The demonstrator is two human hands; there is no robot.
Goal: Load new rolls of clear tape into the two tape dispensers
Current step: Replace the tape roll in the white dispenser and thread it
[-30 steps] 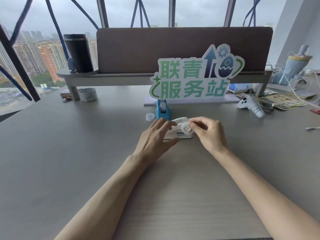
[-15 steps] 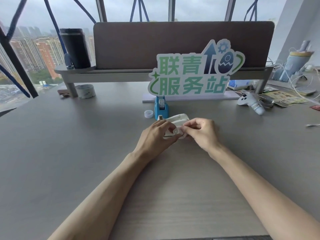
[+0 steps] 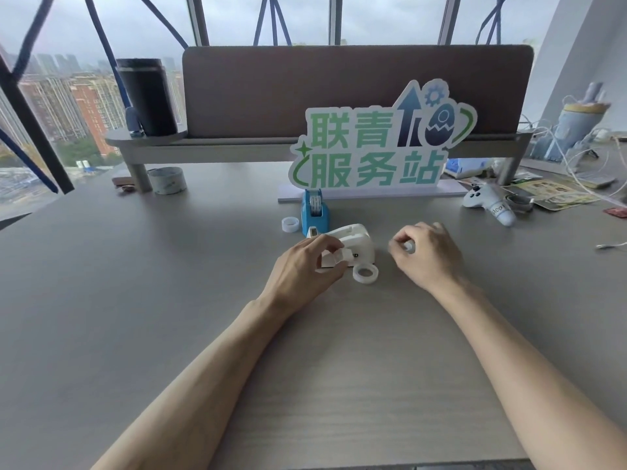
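Observation:
A white tape dispenser (image 3: 358, 240) lies on the desk at centre. My left hand (image 3: 302, 269) grips its near left end, the fingers covering that part. A clear tape roll (image 3: 365, 273) lies flat on the desk just in front of the dispenser, touching neither hand. My right hand (image 3: 429, 257) is to the right of the dispenser, apart from it, fingers pinched on a small white piece (image 3: 408, 246) that is blurred. Behind stands a blue tape dispenser (image 3: 315, 213) with a roll in it. Another clear tape roll (image 3: 290, 224) lies to its left.
A green-lettered sign (image 3: 380, 147) stands behind the dispensers. A wide tape roll (image 3: 168, 179) sits far left by a shelf leg, with a black tumbler (image 3: 146, 96) on the shelf above it. A white controller (image 3: 488, 201), papers and cables lie at the right.
My hands have come apart. The right hand moved right, away from the white dispenser, with a small white piece. A clear roll now lies in front of the dispenser.

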